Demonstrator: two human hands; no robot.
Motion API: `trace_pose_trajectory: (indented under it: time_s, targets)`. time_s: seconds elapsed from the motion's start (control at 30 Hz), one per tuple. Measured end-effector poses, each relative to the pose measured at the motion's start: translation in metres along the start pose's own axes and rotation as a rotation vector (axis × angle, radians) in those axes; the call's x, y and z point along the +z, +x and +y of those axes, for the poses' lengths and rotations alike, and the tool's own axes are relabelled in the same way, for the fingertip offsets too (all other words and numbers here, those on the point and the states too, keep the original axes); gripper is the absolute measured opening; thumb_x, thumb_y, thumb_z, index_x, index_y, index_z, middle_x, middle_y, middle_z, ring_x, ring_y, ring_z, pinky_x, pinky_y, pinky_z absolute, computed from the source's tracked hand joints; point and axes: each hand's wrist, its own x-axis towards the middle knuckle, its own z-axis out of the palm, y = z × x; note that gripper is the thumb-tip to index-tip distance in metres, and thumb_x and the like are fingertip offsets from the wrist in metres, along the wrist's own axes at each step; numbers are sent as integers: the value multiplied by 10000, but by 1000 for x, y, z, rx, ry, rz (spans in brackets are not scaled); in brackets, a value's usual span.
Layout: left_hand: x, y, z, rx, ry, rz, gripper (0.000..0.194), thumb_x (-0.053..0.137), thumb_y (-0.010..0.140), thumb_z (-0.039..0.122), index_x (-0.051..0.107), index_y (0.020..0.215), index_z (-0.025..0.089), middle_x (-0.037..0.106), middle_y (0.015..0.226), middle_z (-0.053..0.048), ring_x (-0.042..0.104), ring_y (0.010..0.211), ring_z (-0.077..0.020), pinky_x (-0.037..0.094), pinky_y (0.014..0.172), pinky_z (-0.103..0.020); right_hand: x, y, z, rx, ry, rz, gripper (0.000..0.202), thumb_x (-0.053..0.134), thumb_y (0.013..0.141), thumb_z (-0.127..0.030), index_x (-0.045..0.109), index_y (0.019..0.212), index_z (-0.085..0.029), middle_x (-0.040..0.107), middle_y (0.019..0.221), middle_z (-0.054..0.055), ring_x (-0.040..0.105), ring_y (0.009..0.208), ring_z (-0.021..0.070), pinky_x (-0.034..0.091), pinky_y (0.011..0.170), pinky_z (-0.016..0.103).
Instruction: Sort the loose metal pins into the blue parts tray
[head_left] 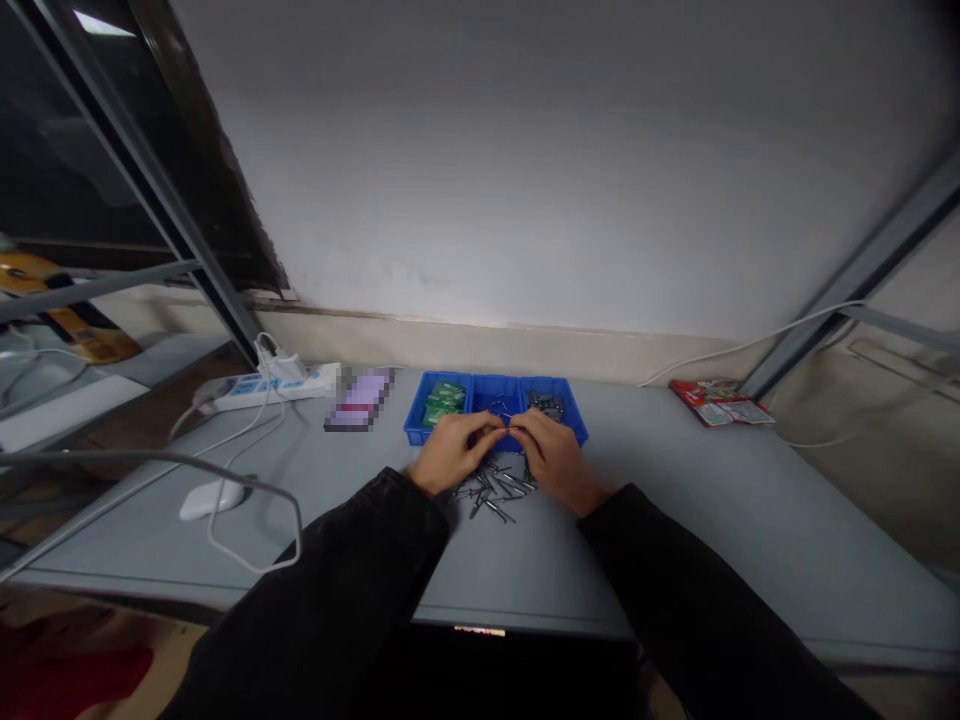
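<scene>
My left hand (459,446) and my right hand (551,455) meet fingertip to fingertip over the front of a blue divided bin (495,385). Both are pinched closed around something small and thin, too small to name. Green pieces (444,402) fill the left compartment. A few thin metal parts (498,406) show in the middle one, and small grey metal parts (545,404) lie in the right one. Below my hands, a loose pile of slim metal rods (491,490) is scattered on the table, partly hidden by my fingers.
Left on the table are a power strip (315,381) with white cables, a phone (360,400) and a white rounded device (211,498). A red packet (721,402) lies at the back right. A yellow-and-black power tool (82,330) stands on the neighbouring surface. Metal frame posts flank the table.
</scene>
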Motion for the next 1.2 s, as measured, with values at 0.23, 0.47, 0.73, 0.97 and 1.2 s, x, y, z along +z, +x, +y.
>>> trace_pose_trajectory:
  time_s: [0.23,0.47,0.73,0.97,1.2]
  targets:
    - [1,-1,-1,4,9,1,214,550,1000,306,699,949,160,683,757,-13,564,629,-123,430,645,-259,1,-2,3,16,11,-14,183,435,1062,-251,610,1032,-207,662,944,49,638,856,183,491,781,298]
    - [1,-1,-1,-6,12,8,247,538,1006,330,703,942,157,667,730,-9,552,622,-122,419,643,-263,2,-3,4,34,-11,-13,140,451,1050,-237,583,1011,-213,652,908,33,638,816,178,474,725,280]
    - [0,-1,0,-12,13,19,266,526,1009,340,705,949,152,677,748,-17,547,613,-120,413,632,-255,2,-3,4,40,15,7,116,495,1035,-263,598,1059,-214,667,952,44,647,839,186,498,761,287]
    - [0,-1,0,-15,10,4,245,537,1004,329,701,938,160,670,737,-8,554,620,-121,410,636,-254,2,-3,5,29,12,-15,174,444,1049,-225,608,991,-214,670,913,45,651,834,184,494,764,284]
    - [0,-1,0,-21,14,10,259,533,1007,338,704,933,158,655,716,-4,536,604,-116,413,630,-254,3,-4,4,55,-6,-16,104,490,1042,-246,589,1047,-214,678,910,26,655,797,173,480,719,267]
